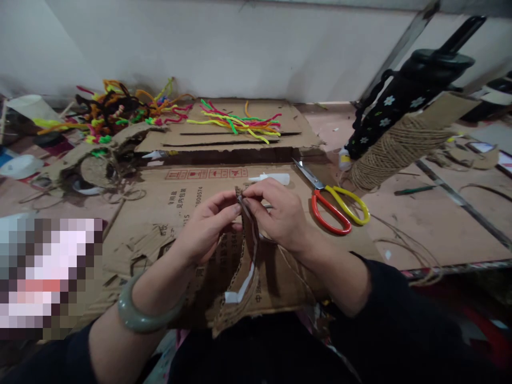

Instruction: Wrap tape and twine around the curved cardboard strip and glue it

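Both of my hands pinch the upper end of a bent cardboard piece (242, 262) over a printed cardboard sheet (156, 186). My left hand (212, 224) closes on its left side, thumb toward the tip. My right hand (280, 213) grips the same end from the right, fingers bent over the top. A narrow white strip (247, 282) runs down the piece and folds at its lower end. Thin twine (298, 269) trails below my right hand; where it begins is hidden. Just beyond the right hand lies a white glue bottle (278, 178).
Scissors (319, 185) with red and yellow handles lie open at right. Behind them lean a twine spool (400, 149) and a black flowered container (378, 114). Colourful pipe cleaners (240, 124) rest at the back; a tangled heap (120, 109) and torn cardboard scraps (148, 248) are left.
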Motion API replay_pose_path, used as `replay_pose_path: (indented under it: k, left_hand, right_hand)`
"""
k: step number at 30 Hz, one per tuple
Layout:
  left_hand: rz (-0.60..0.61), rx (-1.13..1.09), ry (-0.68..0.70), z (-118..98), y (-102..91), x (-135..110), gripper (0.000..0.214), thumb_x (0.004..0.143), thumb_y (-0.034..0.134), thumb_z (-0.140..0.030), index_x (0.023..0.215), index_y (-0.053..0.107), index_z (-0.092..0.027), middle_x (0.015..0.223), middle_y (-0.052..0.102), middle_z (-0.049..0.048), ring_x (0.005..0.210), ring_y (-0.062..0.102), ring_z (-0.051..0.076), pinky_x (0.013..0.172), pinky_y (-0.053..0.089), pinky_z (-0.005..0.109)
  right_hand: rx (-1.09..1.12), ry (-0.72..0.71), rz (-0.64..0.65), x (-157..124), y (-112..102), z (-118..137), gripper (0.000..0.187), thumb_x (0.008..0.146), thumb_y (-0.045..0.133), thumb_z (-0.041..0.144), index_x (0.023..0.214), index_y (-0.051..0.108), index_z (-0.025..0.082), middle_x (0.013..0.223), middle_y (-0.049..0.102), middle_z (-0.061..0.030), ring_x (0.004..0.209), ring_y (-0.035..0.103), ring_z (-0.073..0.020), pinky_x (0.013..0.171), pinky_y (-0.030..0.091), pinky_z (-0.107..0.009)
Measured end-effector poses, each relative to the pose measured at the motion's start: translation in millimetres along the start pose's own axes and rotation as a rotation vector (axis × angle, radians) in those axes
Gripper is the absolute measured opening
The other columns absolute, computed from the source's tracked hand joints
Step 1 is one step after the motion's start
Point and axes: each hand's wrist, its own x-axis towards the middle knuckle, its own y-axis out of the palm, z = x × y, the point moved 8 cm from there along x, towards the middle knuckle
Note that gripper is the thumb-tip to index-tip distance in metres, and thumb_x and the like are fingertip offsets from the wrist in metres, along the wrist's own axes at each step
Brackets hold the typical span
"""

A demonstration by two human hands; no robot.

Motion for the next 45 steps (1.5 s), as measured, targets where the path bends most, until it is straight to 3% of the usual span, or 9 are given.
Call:
replay_pose_path:
  k: [19, 27, 35, 45]
  left_hand:
    - [-0.048, 0.020, -0.035, 0.6, -1.2, -3.4, 0.026, 0.062, 0.082, -0.028, 0.086, 0.074, -0.020, 0.092, 0.070, 0.0048, 0.073, 0.062, 0.014, 0.056, 0.052, 0.021]
    - [-0.017, 0.016, -0.029, -0.1, 0.5, -2.5, 0.030, 0.061, 0.084, -0.030, 0.087, 0.074, -0.019, 0.089, 0.071, 0.0049, 0.074, 0.063, 0.014, 0.058, 0.053, 0.021]
    - [-0.015, 0.023, -0.038, 2.1, 1.3, -2.2, 0.026, 0.064, 0.081, -0.029, 0.087, 0.074, -0.020, 0.088, 0.071, 0.0044, 0.075, 0.063, 0.015, 0.061, 0.053, 0.024]
    - [-0.031, 0.011, -0.064, 4.7, 0.1, -3.1, 0.025, 0.063, 0.082, -0.027, 0.086, 0.075, -0.020, 0.087, 0.071, 0.0042, 0.072, 0.062, 0.013, 0.059, 0.053, 0.022]
  right_hand:
    - [-0.270, -0.018, 0.078, -0.6, 4.4, 4.4, 0.021, 0.088, 0.042, 0.016, 0.073, 0.056, 0.020, 0.070, 0.063, -0.0033, 0.068, 0.057, -0.0140, 0.064, 0.045, -0.027]
    - [-0.169, -0.034, 0.016, -1.8, -1.2, 5.6, 0.017, 0.090, 0.047, 0.017, 0.078, 0.059, 0.019, 0.075, 0.066, -0.0046, 0.071, 0.060, -0.0146, 0.066, 0.048, -0.028]
    - [-0.189, 0.012, 0.042, -1.4, 1.3, 1.5, 0.019, 0.087, 0.046, 0.016, 0.072, 0.057, 0.020, 0.070, 0.063, -0.0028, 0.067, 0.057, -0.0138, 0.064, 0.046, -0.027]
    - [-0.237, -0.045, 0.028, -0.2, 0.3, 6.4, 0.019, 0.084, 0.043, 0.012, 0.069, 0.051, 0.021, 0.067, 0.060, -0.0015, 0.065, 0.056, -0.0135, 0.061, 0.045, -0.026]
